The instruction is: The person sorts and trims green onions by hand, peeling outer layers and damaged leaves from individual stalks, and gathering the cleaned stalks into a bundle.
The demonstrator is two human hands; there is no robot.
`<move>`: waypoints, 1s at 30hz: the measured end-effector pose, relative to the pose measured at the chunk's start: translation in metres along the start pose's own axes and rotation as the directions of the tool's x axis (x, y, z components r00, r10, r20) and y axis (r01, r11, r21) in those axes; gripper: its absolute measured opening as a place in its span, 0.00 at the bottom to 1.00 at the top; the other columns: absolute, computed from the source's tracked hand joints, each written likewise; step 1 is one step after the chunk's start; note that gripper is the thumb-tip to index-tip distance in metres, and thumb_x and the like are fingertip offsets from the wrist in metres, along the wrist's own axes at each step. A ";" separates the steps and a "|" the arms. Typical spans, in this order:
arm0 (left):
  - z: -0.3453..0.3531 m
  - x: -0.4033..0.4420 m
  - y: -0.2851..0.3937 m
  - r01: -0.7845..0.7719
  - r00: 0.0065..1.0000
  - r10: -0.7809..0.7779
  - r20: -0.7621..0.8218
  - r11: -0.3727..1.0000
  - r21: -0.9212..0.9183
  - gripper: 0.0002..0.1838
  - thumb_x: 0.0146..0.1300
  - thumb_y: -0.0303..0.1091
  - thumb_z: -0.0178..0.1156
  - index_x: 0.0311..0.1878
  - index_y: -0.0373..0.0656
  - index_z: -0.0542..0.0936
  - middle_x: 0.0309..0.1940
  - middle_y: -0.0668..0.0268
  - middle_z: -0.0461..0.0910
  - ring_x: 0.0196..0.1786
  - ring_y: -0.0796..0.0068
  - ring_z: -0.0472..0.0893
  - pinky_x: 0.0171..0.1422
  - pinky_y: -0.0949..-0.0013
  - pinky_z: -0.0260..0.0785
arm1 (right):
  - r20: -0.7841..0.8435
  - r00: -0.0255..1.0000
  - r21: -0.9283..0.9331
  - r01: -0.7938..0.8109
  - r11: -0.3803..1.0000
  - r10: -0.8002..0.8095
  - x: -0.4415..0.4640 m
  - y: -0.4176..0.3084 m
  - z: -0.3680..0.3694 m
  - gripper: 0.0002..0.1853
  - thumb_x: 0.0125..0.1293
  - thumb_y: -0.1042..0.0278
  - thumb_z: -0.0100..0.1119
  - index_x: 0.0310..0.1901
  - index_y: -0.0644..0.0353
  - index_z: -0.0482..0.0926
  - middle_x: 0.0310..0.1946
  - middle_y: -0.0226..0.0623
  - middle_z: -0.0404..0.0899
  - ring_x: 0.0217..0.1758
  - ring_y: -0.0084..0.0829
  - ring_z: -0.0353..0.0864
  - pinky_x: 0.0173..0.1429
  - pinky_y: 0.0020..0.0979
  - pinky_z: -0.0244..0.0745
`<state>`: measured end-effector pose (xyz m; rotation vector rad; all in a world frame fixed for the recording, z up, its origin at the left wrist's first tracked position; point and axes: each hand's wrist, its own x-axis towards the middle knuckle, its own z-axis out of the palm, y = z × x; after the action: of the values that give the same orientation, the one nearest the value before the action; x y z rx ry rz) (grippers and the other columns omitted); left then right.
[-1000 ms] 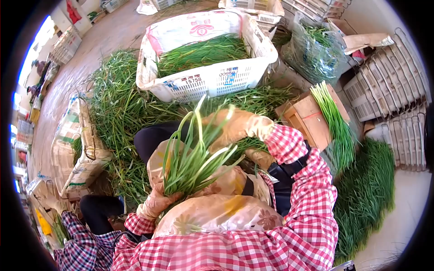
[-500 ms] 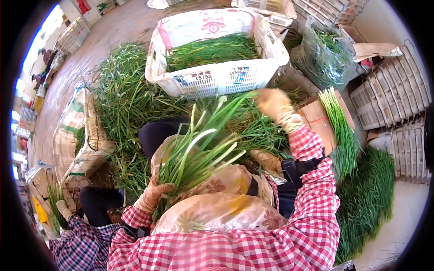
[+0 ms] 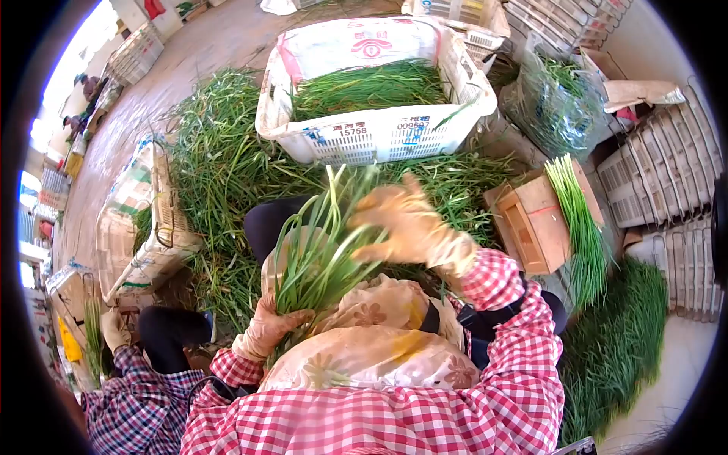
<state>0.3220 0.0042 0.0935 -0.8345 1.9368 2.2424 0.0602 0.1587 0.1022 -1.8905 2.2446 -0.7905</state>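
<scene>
My left hand (image 3: 277, 326), in a thin pale glove, is closed round the lower part of a bunch of chives (image 3: 315, 265). The bunch rises above my lap, its pale stem ends pointing up and to the right. Beside its upper right side is my gloved right hand (image 3: 406, 227), fingers spread and nothing gripped in them. Whether those fingertips touch the stems I cannot tell. A flowered apron (image 3: 371, 334) covers my lap below both hands. Loose green leaves (image 3: 220, 167) lie heaped in front of my knees.
A white plastic crate (image 3: 379, 144) holding green leaves stands ahead. To the right, neat chives (image 3: 578, 235) lie on a wooden box (image 3: 535, 227), near a larger chive pile (image 3: 614, 349). Stacked crates (image 3: 660, 159) stand beyond. At left, a co-worker's gloved hand (image 3: 115, 331) holds chives.
My right hand has come back left and down from the far leaf heap to the bunch, its fingers now spread. The left hand keeps hold of the chives. The wooden box is less covered by my arm.
</scene>
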 end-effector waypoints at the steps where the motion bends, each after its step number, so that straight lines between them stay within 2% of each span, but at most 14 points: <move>1: 0.003 -0.001 0.000 -0.002 1.000 0.002 -0.004 1.000 0.011 0.15 0.55 0.23 0.65 0.47 0.38 0.80 0.45 0.67 0.81 0.46 0.79 0.78 0.51 0.73 0.71 | 0.133 0.991 0.084 -0.028 0.996 0.017 0.004 -0.007 0.005 0.28 0.55 0.35 0.55 0.48 0.48 0.81 0.43 0.38 0.80 0.55 0.42 0.74 0.68 0.66 0.35; 2: -0.004 0.001 -0.012 -0.058 0.997 0.055 0.045 0.995 0.082 0.16 0.56 0.23 0.65 0.49 0.38 0.79 0.45 0.67 0.81 0.45 0.78 0.78 0.52 0.74 0.71 | 0.244 0.966 0.131 -0.121 0.984 0.087 0.007 -0.012 0.005 0.29 0.53 0.34 0.56 0.46 0.49 0.82 0.43 0.38 0.80 0.56 0.42 0.73 0.69 0.64 0.36; 4: 0.003 0.000 -0.008 -0.035 0.998 0.037 0.041 0.998 -0.053 0.16 0.56 0.23 0.64 0.49 0.38 0.79 0.45 0.67 0.80 0.45 0.77 0.77 0.52 0.74 0.70 | 0.388 0.911 0.237 -0.247 0.940 0.141 0.007 -0.014 0.004 0.26 0.52 0.38 0.60 0.41 0.51 0.84 0.41 0.40 0.81 0.54 0.43 0.74 0.70 0.63 0.33; 7: 0.001 0.001 -0.015 -0.070 0.995 0.075 0.059 0.994 -0.080 0.17 0.54 0.23 0.66 0.49 0.38 0.80 0.46 0.66 0.80 0.46 0.76 0.77 0.53 0.73 0.69 | 0.503 0.861 0.270 -0.243 0.932 0.078 -0.003 -0.013 0.001 0.22 0.52 0.46 0.62 0.41 0.54 0.84 0.37 0.42 0.81 0.48 0.43 0.78 0.68 0.54 0.51; 8: 0.004 0.001 -0.016 -0.102 0.993 0.105 0.051 0.992 -0.070 0.18 0.54 0.24 0.66 0.49 0.38 0.80 0.46 0.66 0.80 0.46 0.76 0.77 0.53 0.72 0.69 | 0.500 0.862 0.381 -0.305 0.873 0.083 -0.004 -0.014 -0.005 0.19 0.53 0.53 0.62 0.40 0.58 0.83 0.36 0.43 0.82 0.44 0.43 0.80 0.56 0.41 0.69; 11: 0.015 0.002 -0.010 -0.077 0.995 0.084 0.050 0.988 -0.130 0.18 0.53 0.25 0.65 0.49 0.37 0.79 0.47 0.65 0.79 0.48 0.75 0.76 0.53 0.71 0.69 | 0.510 0.837 0.414 -0.442 0.795 0.200 -0.008 -0.006 0.005 0.19 0.52 0.55 0.63 0.40 0.61 0.82 0.34 0.43 0.82 0.39 0.41 0.81 0.44 0.33 0.74; 15: 0.012 0.004 -0.013 -0.106 0.993 0.109 0.053 0.992 -0.063 0.19 0.57 0.28 0.61 0.53 0.37 0.76 0.47 0.65 0.78 0.46 0.75 0.76 0.51 0.71 0.69 | 0.563 0.744 0.620 -0.668 0.412 0.360 -0.009 0.000 0.008 0.22 0.47 0.61 0.72 0.42 0.67 0.81 0.32 0.37 0.83 0.37 0.28 0.80 0.45 0.29 0.72; 17: 0.000 0.004 -0.031 -0.153 0.988 0.154 -0.027 0.987 0.051 0.22 0.57 0.30 0.60 0.56 0.38 0.73 0.45 0.66 0.79 0.44 0.76 0.77 0.50 0.72 0.70 | 0.378 0.844 0.558 -0.536 0.633 0.381 -0.014 0.001 0.016 0.16 0.53 0.63 0.64 0.41 0.65 0.80 0.30 0.45 0.82 0.33 0.39 0.80 0.42 0.35 0.73; 20: -0.012 0.004 -0.041 -0.017 1.000 0.013 -0.013 0.939 -0.344 0.25 0.60 0.35 0.60 0.60 0.39 0.69 0.43 0.66 0.77 0.39 0.78 0.76 0.47 0.76 0.69 | 0.060 0.958 0.228 -0.287 0.931 0.280 -0.020 0.009 0.022 0.07 0.58 0.70 0.53 0.35 0.62 0.77 0.26 0.45 0.78 0.28 0.43 0.79 0.37 0.39 0.74; 21: -0.016 0.005 -0.044 -0.007 1.000 0.012 0.008 0.891 -0.454 0.26 0.60 0.35 0.60 0.60 0.39 0.68 0.42 0.66 0.77 0.38 0.79 0.76 0.46 0.77 0.69 | 0.041 0.932 0.310 -0.355 0.882 0.361 -0.024 0.014 0.021 0.07 0.60 0.68 0.53 0.34 0.63 0.75 0.24 0.45 0.77 0.28 0.42 0.79 0.36 0.38 0.74; 23: -0.036 0.004 -0.067 -0.057 0.996 0.077 0.040 0.931 -0.362 0.29 0.60 0.37 0.61 0.62 0.37 0.64 0.41 0.67 0.77 0.36 0.80 0.75 0.44 0.78 0.70 | -0.012 0.915 0.333 -0.377 0.864 0.404 -0.027 0.026 0.018 0.08 0.59 0.66 0.54 0.33 0.63 0.75 0.26 0.51 0.77 0.33 0.52 0.77 0.38 0.45 0.72; 24: -0.060 0.010 -0.105 -0.086 0.990 0.117 0.072 0.936 -0.340 0.30 0.60 0.36 0.61 0.63 0.36 0.63 0.41 0.67 0.77 0.36 0.80 0.75 0.44 0.77 0.70 | -0.031 0.910 0.323 -0.382 0.866 0.413 -0.028 0.033 0.018 0.08 0.61 0.65 0.54 0.34 0.61 0.75 0.25 0.45 0.78 0.29 0.44 0.79 0.35 0.39 0.73; 27: -0.061 0.010 -0.085 0.017 1.000 -0.018 -0.007 0.989 -0.148 0.35 0.54 0.35 0.64 0.64 0.40 0.61 0.40 0.64 0.78 0.31 0.78 0.78 0.31 0.77 0.71 | -0.141 0.883 0.220 -0.412 0.884 0.447 -0.033 0.051 0.019 0.08 0.63 0.64 0.53 0.36 0.60 0.73 0.25 0.45 0.78 0.30 0.46 0.80 0.36 0.42 0.73; 30: -0.024 0.005 -0.020 0.074 0.994 -0.046 0.104 0.955 -0.287 0.35 0.53 0.37 0.65 0.63 0.38 0.64 0.38 0.60 0.79 0.24 0.72 0.79 0.21 0.74 0.70 | -0.408 0.800 0.021 -0.474 0.880 0.441 -0.045 0.094 0.019 0.09 0.65 0.61 0.53 0.37 0.58 0.72 0.24 0.49 0.78 0.28 0.50 0.80 0.30 0.42 0.75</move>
<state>0.3342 -0.0158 0.0724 -0.7839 1.5425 2.5166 -0.0057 0.2037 0.0331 -1.1792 2.8529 -1.0847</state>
